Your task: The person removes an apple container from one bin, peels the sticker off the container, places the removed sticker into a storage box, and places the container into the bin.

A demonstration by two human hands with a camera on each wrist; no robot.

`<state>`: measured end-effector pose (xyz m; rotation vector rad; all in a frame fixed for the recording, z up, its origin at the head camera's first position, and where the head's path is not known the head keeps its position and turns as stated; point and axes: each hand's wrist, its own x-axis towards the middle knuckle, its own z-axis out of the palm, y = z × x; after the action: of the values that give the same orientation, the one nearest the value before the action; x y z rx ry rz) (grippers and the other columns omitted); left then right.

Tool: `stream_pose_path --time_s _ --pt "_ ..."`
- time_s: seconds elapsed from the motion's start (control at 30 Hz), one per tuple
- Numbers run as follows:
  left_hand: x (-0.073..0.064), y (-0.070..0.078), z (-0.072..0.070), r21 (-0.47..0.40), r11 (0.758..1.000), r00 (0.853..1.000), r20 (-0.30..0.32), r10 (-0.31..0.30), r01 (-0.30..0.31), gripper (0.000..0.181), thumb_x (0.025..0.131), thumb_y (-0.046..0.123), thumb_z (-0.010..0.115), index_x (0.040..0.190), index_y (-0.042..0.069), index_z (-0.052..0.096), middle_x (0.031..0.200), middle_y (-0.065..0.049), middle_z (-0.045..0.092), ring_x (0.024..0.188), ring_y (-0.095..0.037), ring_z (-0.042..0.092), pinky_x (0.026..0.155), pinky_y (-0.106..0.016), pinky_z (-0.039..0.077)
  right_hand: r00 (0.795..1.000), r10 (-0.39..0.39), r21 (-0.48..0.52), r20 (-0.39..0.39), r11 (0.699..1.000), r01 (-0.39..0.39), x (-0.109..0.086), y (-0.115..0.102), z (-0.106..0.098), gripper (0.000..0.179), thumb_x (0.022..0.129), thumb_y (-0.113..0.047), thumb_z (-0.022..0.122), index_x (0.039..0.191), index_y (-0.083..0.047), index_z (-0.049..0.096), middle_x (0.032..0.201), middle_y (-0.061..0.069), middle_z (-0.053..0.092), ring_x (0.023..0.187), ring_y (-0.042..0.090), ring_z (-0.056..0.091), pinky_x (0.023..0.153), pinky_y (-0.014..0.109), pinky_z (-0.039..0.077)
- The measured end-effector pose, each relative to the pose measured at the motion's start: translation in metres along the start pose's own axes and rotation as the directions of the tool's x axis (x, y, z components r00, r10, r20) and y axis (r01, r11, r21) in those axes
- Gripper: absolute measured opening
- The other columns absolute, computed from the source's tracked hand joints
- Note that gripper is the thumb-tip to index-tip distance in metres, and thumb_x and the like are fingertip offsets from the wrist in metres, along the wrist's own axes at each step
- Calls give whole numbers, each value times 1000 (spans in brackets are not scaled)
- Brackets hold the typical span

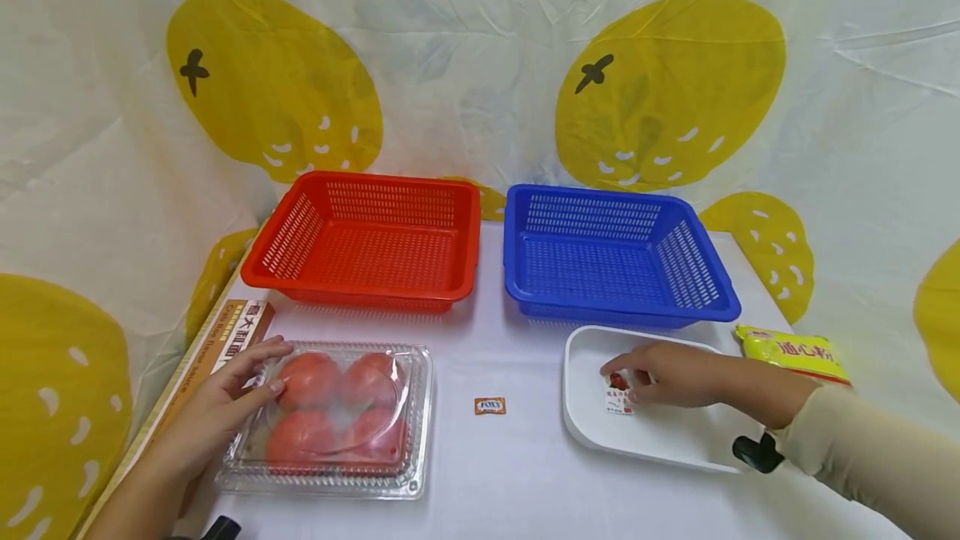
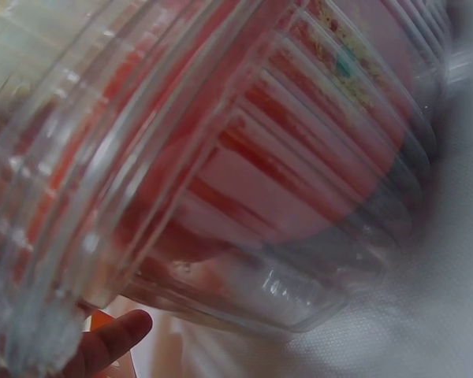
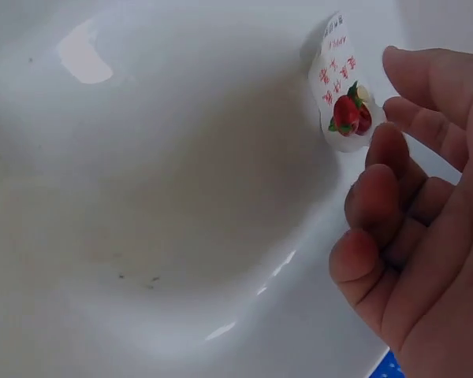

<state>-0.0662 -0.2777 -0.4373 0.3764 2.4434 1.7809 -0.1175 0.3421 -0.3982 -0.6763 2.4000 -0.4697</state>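
My left hand (image 1: 228, 402) rests on the left side of a clear plastic box (image 1: 420, 440). Several red round fruits (image 1: 303, 440) fill that box; their kind is not certain through the cloudy lid. One finger (image 2: 118, 339) shows below the box's rim in the left wrist view. On the right, my right hand (image 1: 678, 373) reaches into a white tray (image 1: 645, 444). Its loosely bent fingers are close around a small white label (image 3: 337, 71) printed with red fruit. A gap shows between thumb and label in the right wrist view; whether another fingertip touches it is unclear.
A red basket (image 1: 390, 252) and a blue basket (image 1: 592, 269) stand behind. A small orange Fox's packet (image 1: 490, 406) lies between box and tray. Along the left edge runs a long brown carton (image 1: 202, 357). A yellow packet (image 1: 795, 348) lies behind the right forearm.
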Motion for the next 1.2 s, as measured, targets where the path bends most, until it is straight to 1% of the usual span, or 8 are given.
stream_pose_path --time_s 0.13,0.33,0.47,0.67,0.8,0.93,1.07,1.2 --pt "-1 -2 0 -4 1000 1000 0 11 -11 48 106 -1 61 152 1 51 144 15 58 133 5 44 97 -11 48 1000 -9 24 4 1000 9 3 0 -3 40 101 -21 75 141 -20 71 80 -10 56 77 7 54 64 23 42" --pt "-2 -1 0 6 1000 1000 1 11 -11 47 106 -1 62 152 0 51 144 15 58 134 6 42 98 -11 47 996 78 67 36 994 -81 5 0 -1 42 101 -23 76 142 -21 70 80 -6 56 78 11 55 66 24 43" --pt "-2 0 -1 36 999 1000 -4 4 -4 47 106 3 63 152 4 53 144 15 58 133 5 43 97 -11 47 995 94 41 24 995 -95 4 1 0 48 100 -26 76 147 -24 66 77 -7 53 74 11 54 65 25 42" --pt "0 5 -7 115 993 1000 -3 14 -14 44 105 6 66 148 6 58 151 13 51 133 8 43 97 -11 47 1000 17 53 -19 998 -16 5 -8 -7 45 103 -31 73 146 -20 66 78 -9 59 71 9 55 61 23 44" --pt "4 12 -18 176 984 999 12 31 -33 43 106 7 65 148 8 59 152 22 46 135 13 39 99 -9 43 997 -50 130 -51 990 56 7 -25 -17 42 105 -31 71 143 -12 67 87 -8 69 80 11 60 66 25 51" --pt "11 23 -33 160 985 997 13 71 -72 42 107 3 60 150 3 56 152 21 50 137 10 42 100 -9 43 994 -52 211 -100 975 72 9 -44 -24 41 105 -32 70 142 -13 67 96 -5 70 87 18 64 70 27 55" --pt "21 31 -49 197 979 997 -50 64 -53 41 110 7 57 151 5 56 143 22 58 130 6 50 95 -8 46 989 -19 314 -146 947 64 12 -64 -24 41 106 -32 69 143 -14 66 114 2 69 98 26 64 71 30 58" --pt "34 34 -64 221 975 992 -115 57 -30 39 112 11 54 151 7 56 135 24 59 122 6 54 92 -7 46 988 24 440 -150 897 45 16 -82 -19 47 107 -32 67 149 -14 59 133 9 65 112 30 61 78 39 61"
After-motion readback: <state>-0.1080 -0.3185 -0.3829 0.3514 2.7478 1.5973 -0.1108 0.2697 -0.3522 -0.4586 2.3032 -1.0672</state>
